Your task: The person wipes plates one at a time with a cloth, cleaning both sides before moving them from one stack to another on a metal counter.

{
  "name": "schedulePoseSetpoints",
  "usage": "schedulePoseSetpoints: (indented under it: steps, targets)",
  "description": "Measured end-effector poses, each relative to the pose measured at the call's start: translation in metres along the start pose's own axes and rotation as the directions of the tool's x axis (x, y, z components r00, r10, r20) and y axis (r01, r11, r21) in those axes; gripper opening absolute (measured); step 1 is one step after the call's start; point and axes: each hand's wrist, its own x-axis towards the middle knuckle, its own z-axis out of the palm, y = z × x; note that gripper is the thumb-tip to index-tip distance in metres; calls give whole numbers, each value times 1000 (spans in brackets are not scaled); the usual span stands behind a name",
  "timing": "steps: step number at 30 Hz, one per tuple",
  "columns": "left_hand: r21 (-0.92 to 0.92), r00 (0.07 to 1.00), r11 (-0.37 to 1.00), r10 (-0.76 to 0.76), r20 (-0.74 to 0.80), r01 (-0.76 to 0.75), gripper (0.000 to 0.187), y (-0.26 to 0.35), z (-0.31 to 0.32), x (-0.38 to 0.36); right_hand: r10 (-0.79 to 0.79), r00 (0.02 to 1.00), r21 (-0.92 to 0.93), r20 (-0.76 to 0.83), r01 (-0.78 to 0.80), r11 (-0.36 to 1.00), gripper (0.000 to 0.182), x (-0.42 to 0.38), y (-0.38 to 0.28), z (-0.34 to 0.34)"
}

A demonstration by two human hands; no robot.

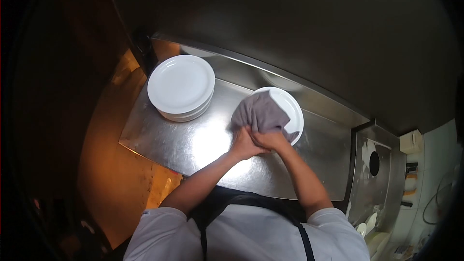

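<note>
A grey-purple cloth [263,113] is bunched in front of me, draped over much of a white plate [293,108] on the steel counter. My left hand [245,145] is closed at the cloth's near edge, its fingers curled beneath my right hand. Close against it, my right hand [268,139] grips the cloth too, and the wrists nearly cross. The cloth hides some of the fingertips and the plate's left side. To the left stands a stack of several white plates [181,84], apart from both hands.
A raised steel ledge [270,70] runs along the back of the counter [164,135]. Beyond its right end is a steel unit with a dark round opening [374,163]. Knives [411,167] hang on the tiled wall at far right. Brown floor [113,164] lies to the left.
</note>
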Motion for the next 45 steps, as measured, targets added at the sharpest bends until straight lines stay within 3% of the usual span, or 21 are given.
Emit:
schedulePoseSetpoints:
  steps: [1, 2, 4, 6, 8, 11, 14, 17, 20, 22, 23, 25, 26, 27, 28, 30, 33, 37, 39, 40, 45]
  targets:
    - [5, 991, 993, 120, 57, -120, 151, -13, 1, 9, -304, 931, -124, -203, 284, 951, 64, -16, 13, 9]
    - [-3, 965, 971, 237, 113, -238, 151, -27, 3, 17, -326, 928, -135, -181, 305, 943, 62, -36, 10, 1]
    - [-17, 880, 917, 376, -291, -397, 149, 5, -19, -3, -287, 941, -231, -182, 243, 942, 63, -75, 18, -12]
    - [-220, 916, 897, 338, -215, -383, 135, -3, -23, 4, -266, 921, -352, -283, 158, 922, 63, -95, 47, -19]
    - [-463, 909, 784, 328, -257, -414, 116, -26, -18, 32, -179, 865, -220, -469, 82, 972, 64, -86, 79, -19]
    - [-607, 986, 793, -59, -155, -48, 90, 23, -47, 59, 32, 796, -30, -604, -63, 998, 65, -55, 101, -14]
    - [-64, 934, 998, -33, -355, 11, 73, 68, -51, 63, 210, 726, 127, -655, -167, 978, 66, -38, 97, -28]
    - [238, 761, 966, 227, -607, -98, 61, 62, -31, 69, 252, 675, 269, -694, -81, 960, 65, -30, 111, -27]
    - [-122, 854, 957, 172, -491, -263, 49, 95, -52, 59, 274, 582, 425, -766, 137, 895, 61, -46, 117, -40]
    - [-137, 875, 963, 146, -461, -233, 42, 98, -67, 63, 370, 509, 549, -777, 261, 794, 58, -71, 74, -68]
    - [-139, 888, 966, 138, -440, -219, 39, 100, -71, 65, 383, 478, 581, -791, 391, 713, 42, -71, 80, -71]
    - [-227, 897, 937, 152, -416, -264, 34, 107, -68, 62, 480, 693, 833, -538, 525, 175, 40, -75, 74, -99]
    - [-267, 903, 921, 164, -397, -284, 31, 110, -65, 60, 448, 794, 847, -411, 514, -135, 40, -76, 66, -114]
    - [-242, 924, 926, 205, -323, -290, 33, 105, -55, 64, 471, 821, 908, -323, 409, -91, 43, -72, 53, -122]
    - [-252, 905, 894, 286, -316, -371, 32, 117, -47, 52, 280, 834, 842, -475, 523, -132, 42, -75, 14, -118]
    - [-312, 864, 831, 339, -373, -461, 33, 121, -30, 49, 363, 788, 810, -496, 571, -133, 42, -71, -7, -84]
    - [-443, 877, 817, 150, -456, -369, 34, 108, -54, 59, 443, 738, 777, -509, 616, -132, 42, -69, -26, -26]
    - [-339, 888, 879, 174, -425, -335, 32, 87, -110, 48, 379, 728, 754, -571, 648, -108, 38, -78, -38, -52]
    - [-171, 924, 941, 231, -303, -292, 31, 86, -115, 34, 307, 587, 641, -749, 522, 563, 29, -70, -9, -76]
    - [-209, 933, 929, 250, -260, -307, 31, 82, -108, 30, 244, 546, 539, -801, 483, 690, 29, -59, -1, -92]
    - [-521, 955, 803, 275, -109, -290, 32, 84, -77, 10, 262, 704, 747, -660, 580, 323, 31, 1, -37, -68]
